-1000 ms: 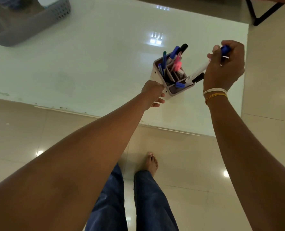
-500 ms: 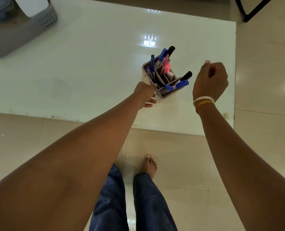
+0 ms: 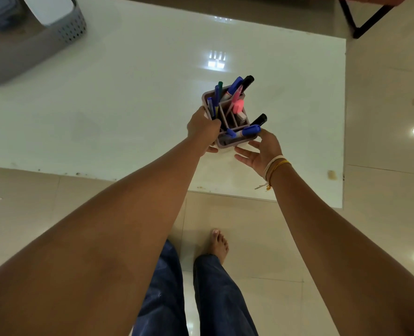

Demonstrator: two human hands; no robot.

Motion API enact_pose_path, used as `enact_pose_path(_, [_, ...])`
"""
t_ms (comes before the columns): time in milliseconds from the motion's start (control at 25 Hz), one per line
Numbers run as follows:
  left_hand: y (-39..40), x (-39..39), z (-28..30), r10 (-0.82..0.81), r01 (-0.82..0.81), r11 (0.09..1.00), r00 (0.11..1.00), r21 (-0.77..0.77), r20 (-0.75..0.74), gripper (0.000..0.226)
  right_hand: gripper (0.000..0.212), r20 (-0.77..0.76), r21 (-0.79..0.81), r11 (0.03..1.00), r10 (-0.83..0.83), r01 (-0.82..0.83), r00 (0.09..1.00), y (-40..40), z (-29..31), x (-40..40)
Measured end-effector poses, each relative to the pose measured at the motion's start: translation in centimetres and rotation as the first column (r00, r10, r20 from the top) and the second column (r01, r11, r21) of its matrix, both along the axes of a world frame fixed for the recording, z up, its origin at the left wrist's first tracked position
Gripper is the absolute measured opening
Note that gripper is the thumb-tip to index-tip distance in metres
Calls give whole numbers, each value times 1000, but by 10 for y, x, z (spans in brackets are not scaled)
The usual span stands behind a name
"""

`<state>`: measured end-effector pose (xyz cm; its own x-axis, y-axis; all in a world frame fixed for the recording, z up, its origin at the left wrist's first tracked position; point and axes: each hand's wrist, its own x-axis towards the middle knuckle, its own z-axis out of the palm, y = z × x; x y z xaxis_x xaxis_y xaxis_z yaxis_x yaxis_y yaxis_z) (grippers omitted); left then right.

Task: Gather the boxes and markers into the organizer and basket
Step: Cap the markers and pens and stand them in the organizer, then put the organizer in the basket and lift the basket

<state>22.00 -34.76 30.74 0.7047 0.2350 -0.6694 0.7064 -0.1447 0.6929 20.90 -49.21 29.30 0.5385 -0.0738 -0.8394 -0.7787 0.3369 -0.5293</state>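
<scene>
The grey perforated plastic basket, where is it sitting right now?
In the head view, the grey perforated plastic basket sits at the table's far left corner, well apart from the pinkish marker organizer that both hands flank near the front edge.

Organizer (image 3: 227, 141) centre frame: pale mauve-grey walls and dividers. Markers (image 3: 236, 86) inside: mostly blue caps, two black caps, one dark green cap, one pink body with pink cap, some white barrels. Table (image 3: 128, 93): glossy white, bright light reflections upper centre. Basket (image 3: 65, 32) upper left: grey, side perforated with small-hole grid; white item inside. Wristbands (image 3: 273, 166) right of centre: white and yellow-orange. Trousers (image 3: 215, 299) bottom centre: dark blue denim. Floor (image 3: 382, 214): beige glossy tiles.
</scene>
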Motion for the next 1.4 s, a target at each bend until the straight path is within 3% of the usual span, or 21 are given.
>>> enact_pose_path(240, [83,-8,-7,144,-145,989,989,9,37,55,34,91,35,966,251,-255,964,61,-15,8])
enact_pose_path(360, [131,-11,-12,175,-176,984,983,25,63,51,34,140,-34,916,401,-400,905,102,-18,15])
enact_pose_path(600, [233,-14,-12,277,-281,958,958,57,74,46,37,118,-250,748,654,-615,747,219,-13,41])
enact_pose_path(680, [271,-19,-8,313,-317,946,947,63,75,47,33,113,-349,646,748,-679,654,259,-13,44])
enact_pose_path(760, [306,-22,-3,310,-317,944,947,91,81,49,25,119,-439,583,792,-684,599,295,-9,44])
enact_pose_path(960, [375,-28,31,358,-380,918,918,117,172,51,15,230,-493,643,746,-586,625,361,16,49])
enact_pose_path(1160, [431,-24,60,422,-494,855,841,162,338,36,12,282,-527,578,811,-623,513,421,55,77])
enact_pose_path(1400, [481,13,75,564,-630,763,759,146,327,29,24,263,-564,484,873,-669,411,488,79,120])
